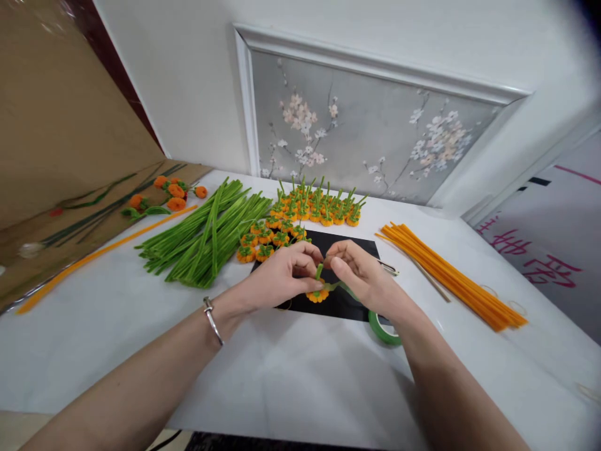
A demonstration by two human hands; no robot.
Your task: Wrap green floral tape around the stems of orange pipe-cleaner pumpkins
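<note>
My left hand pinches a small orange pipe-cleaner flower by its green stem, which points upward. Facing it, my right hand has its fingers curled close to the stem's top; what lies between those fingertips is hidden. A thin strip of green tape runs from the flower's base toward the right hand. Beneath that wrist lies a roll of green tape, partly covered by the arm. Both hands are above a black mat on the white table.
Several finished-looking orange flowers stand stem-up behind the hands. Green pipe cleaners are heaped at left, orange pipe cleaners at right. Scissors lie partly hidden by the right hand. Orange blooms rest on cardboard, far left.
</note>
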